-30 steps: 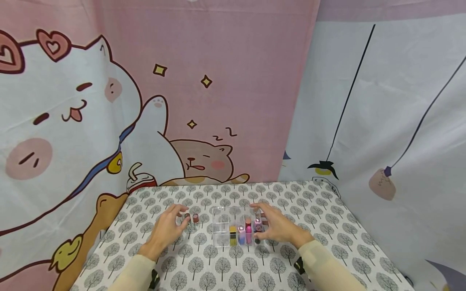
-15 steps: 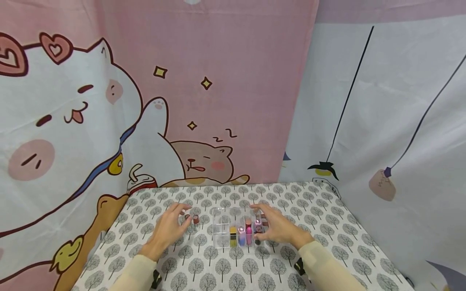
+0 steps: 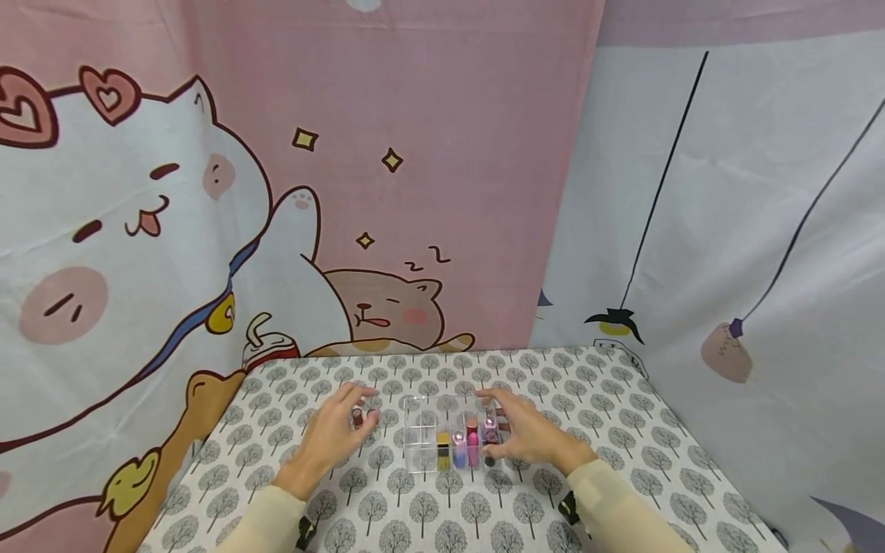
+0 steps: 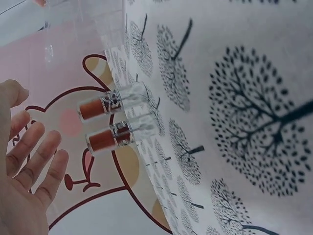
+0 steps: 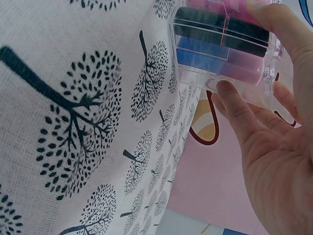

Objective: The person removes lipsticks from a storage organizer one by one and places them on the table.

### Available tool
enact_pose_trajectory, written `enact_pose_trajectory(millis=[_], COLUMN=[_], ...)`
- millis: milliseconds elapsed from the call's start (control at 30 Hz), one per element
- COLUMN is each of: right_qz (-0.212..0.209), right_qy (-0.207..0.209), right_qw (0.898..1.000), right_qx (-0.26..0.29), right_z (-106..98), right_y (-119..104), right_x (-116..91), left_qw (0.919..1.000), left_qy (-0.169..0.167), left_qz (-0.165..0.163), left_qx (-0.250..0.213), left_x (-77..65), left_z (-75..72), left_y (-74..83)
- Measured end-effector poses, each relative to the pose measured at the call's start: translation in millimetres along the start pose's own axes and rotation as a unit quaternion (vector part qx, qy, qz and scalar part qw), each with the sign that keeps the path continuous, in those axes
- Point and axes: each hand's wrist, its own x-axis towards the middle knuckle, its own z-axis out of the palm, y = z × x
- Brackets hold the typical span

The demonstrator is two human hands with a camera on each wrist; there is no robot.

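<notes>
My left hand (image 3: 332, 430) hovers with its fingers spread and nothing between them, close to two small clear tubes with reddish-brown ends. In the head view one tube (image 3: 357, 418) shows between thumb and fingers, and the other is partly behind the fingertips. The left wrist view shows both tubes (image 4: 92, 108) standing side by side on the cloth, apart from the hand. My right hand (image 3: 522, 430) grips the right end of a clear compartment organizer (image 3: 406, 453), its thumb on the near side and fingers on the far side. Colourful cosmetic tubes (image 3: 473, 445) stand in its right compartments.
A tree-print cloth (image 3: 423, 511) covers the table. Behind it hangs a pink cartoon curtain (image 3: 484, 192), and a pale one (image 3: 664, 230) borders the right side. The organizer's left compartments hold nothing visible.
My left hand has shifted slightly to the right over the two small tubes, now covering more of the right one. My right hand keeps its grip on the organizer.
</notes>
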Motion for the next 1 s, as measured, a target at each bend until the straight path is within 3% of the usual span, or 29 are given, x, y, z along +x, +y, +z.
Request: enact_pose_trajectory(millis=[367, 833, 1000], right_qz=[-0.007, -0.013, -0.016], right_qy=[0.007, 0.003, 0.004], right_qw=[1.0, 1.0, 1.0], right_qx=[-0.008, 0.006, 0.006], right_z=[1.1, 0.4, 0.9], right_y=[1.8, 2.7, 2.7], right_x=[0.8, 1.6, 2.0], left_qw=[0.9994, 0.9955, 0.9938], left_qy=[-0.017, -0.012, -0.032], left_qz=[0.029, 0.091, 0.102], left_qx=[-0.008, 0.026, 0.03], left_x=[2.4, 5.7, 7.0], left_z=[3.5, 10.8, 11.4], left_y=[15.7, 31.1, 38.4])
